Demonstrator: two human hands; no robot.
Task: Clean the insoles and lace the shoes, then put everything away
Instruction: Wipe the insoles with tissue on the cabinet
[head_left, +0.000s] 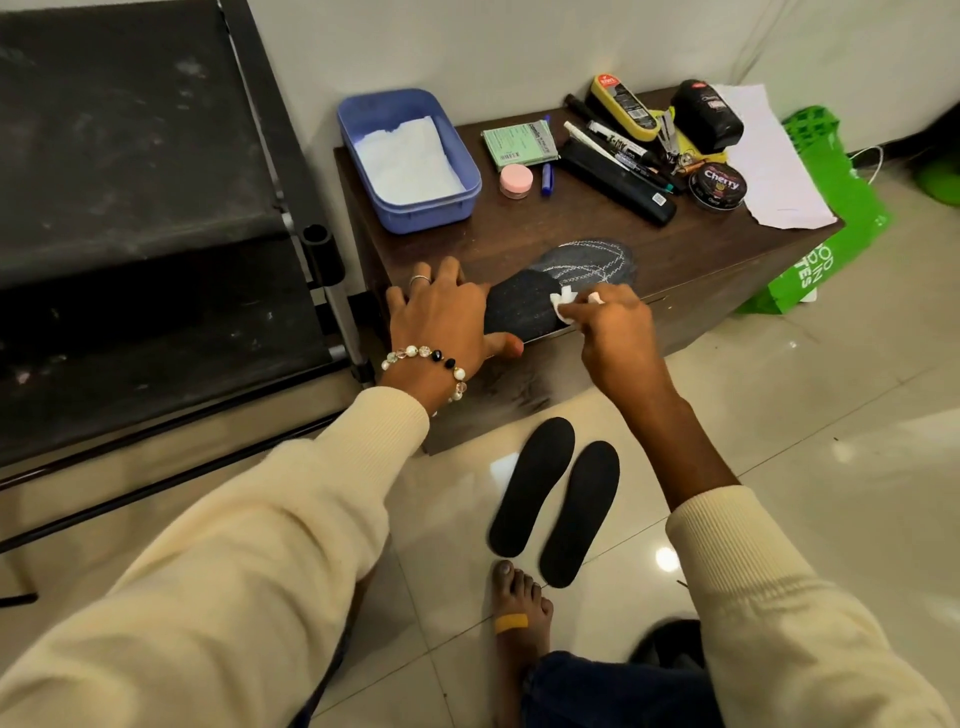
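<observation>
Insole (566, 283) work suited a light touch: it looked thin, flexible and light, likely to slide on the wooden cabinet top (701, 249) unless pinned at the heel end. You did that, your left hand (441, 317) pressing its near end with spread, fairly straight fingers. Your right hand (610, 325) pinched a small white wipe (563, 300) against its middle. It lay dark and speckled, with pale stitching at the toe. Two plain black insoles (556, 499) lay on the floor below.
</observation>
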